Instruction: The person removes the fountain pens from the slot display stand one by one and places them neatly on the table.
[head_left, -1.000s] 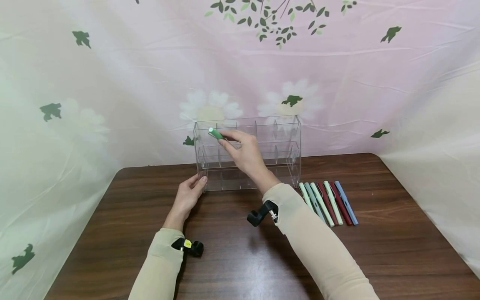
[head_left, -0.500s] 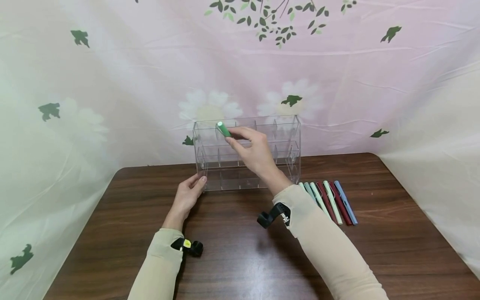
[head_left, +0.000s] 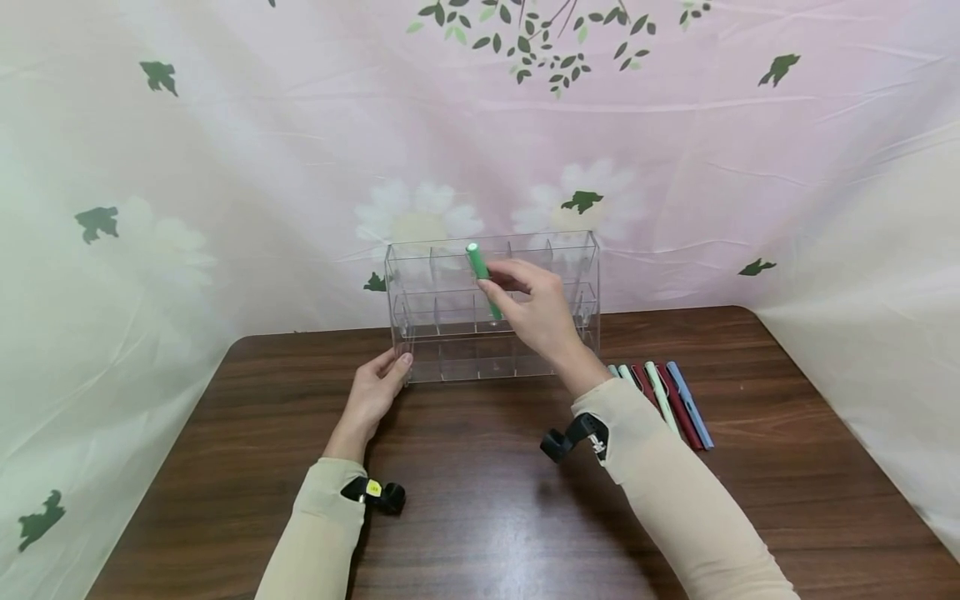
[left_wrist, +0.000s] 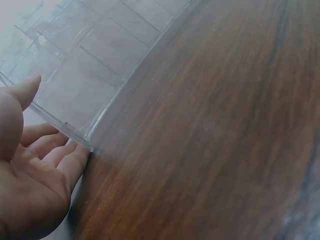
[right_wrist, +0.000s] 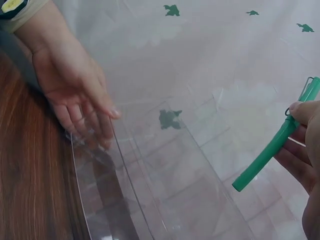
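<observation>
A clear acrylic organiser (head_left: 420, 258) with several compartments in tiers stands at the back of the brown table (head_left: 480, 517). My right hand (head_left: 536, 308) pinches a green pen (head_left: 480, 271) and holds it nearly upright in front of the organiser's upper tiers; the pen (right_wrist: 272, 147) shows again in the right wrist view, held by my fingers (right_wrist: 305, 112). With straight fingers, my left hand (head_left: 375, 392) touches the organiser's lower left corner (left_wrist: 82, 142), as the left wrist view of that hand (left_wrist: 30, 165) shows.
Several pens (head_left: 675, 396) in pale green, dark red and blue lie side by side on the table right of the organiser, partly behind my right sleeve (head_left: 675, 492). A floral cloth (head_left: 225, 150) hangs behind and around the table.
My right hand has carried the green pen to the right along the organiser's top and turned it from slanted toward upright. The left hand has stayed in place.
</observation>
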